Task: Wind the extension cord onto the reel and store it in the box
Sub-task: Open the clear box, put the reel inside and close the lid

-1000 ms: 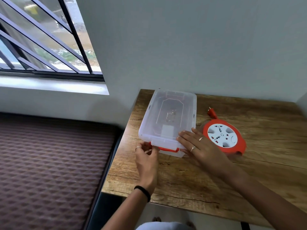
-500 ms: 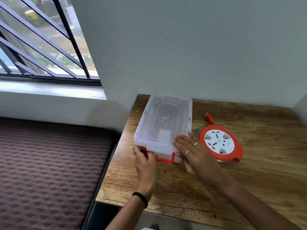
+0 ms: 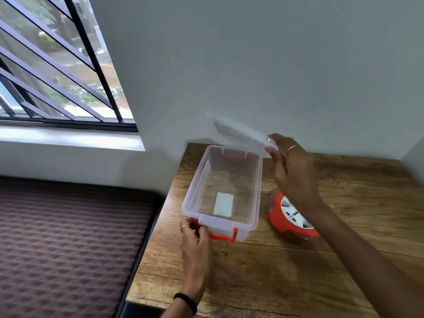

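So we're sitting at the wooden table (image 3: 286,271) with the clear plastic storage box (image 3: 199,180) sitting open near its left edge, long side running away from us toward the grey wall (image 3: 252,65). Our right hand (image 3: 291,171) is gripping the clear plastic lid (image 3: 241,136) by its near end, fingers curled round the edge, and holding it tilted up in the air above the far right corner of the box; the lid is looking pretty blurry, so we can't make out much detail on it. Our left hand (image 3: 195,239) is pinching the orange latch handle (image 3: 223,236) on the near end of the box, thumb and fingers curled at the left end of that handle. Another orange latch (image 3: 232,154) is showing at the far end. Inside, a white rectangular label (image 3: 223,204) is lying on the box floor. As for the round orange and white extension cord reel (image 3: 290,216), it's lying flat on the table just beside the right side of the box, sockets facing up, with our right forearm crossing over part of it. Off to the left, a brown quilted mattress (image 3: 68,249) is sitting below the barred window (image 3: 52,65).
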Action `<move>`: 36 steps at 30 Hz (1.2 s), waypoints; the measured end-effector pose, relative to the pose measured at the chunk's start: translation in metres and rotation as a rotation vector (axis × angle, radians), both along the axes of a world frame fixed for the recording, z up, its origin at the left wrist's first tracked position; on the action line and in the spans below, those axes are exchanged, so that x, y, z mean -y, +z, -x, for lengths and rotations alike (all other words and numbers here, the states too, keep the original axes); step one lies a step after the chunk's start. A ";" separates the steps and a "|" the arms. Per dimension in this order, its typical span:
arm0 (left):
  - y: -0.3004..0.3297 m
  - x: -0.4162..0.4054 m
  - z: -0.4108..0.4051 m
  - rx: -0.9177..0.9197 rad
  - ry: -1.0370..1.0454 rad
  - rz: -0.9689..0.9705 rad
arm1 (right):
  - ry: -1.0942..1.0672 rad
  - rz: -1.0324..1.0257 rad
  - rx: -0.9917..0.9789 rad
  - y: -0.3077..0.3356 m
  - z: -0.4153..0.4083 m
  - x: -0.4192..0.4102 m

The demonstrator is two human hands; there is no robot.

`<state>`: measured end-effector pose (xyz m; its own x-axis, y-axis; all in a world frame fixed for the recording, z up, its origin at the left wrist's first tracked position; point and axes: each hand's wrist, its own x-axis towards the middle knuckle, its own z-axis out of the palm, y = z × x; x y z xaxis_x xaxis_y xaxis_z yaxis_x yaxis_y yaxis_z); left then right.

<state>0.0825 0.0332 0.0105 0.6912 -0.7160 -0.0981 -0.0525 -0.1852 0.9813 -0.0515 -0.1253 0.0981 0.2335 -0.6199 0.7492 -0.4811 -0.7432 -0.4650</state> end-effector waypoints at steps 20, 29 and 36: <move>0.029 0.037 0.012 0.675 0.326 0.254 | -0.355 -1.017 1.479 -0.078 0.196 0.060; 0.028 0.071 0.089 0.853 -0.081 0.337 | -0.504 -1.123 1.470 -0.092 0.234 0.045; 0.015 0.084 0.112 0.801 -0.266 0.252 | -0.564 -1.132 1.173 -0.101 0.240 0.031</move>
<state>-0.0296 -0.0508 0.0250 0.2918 -0.7979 0.5274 -0.7531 0.1483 0.6410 -0.2911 -0.1566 -0.0025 -0.4898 -0.7251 -0.4840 0.4046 0.3027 -0.8629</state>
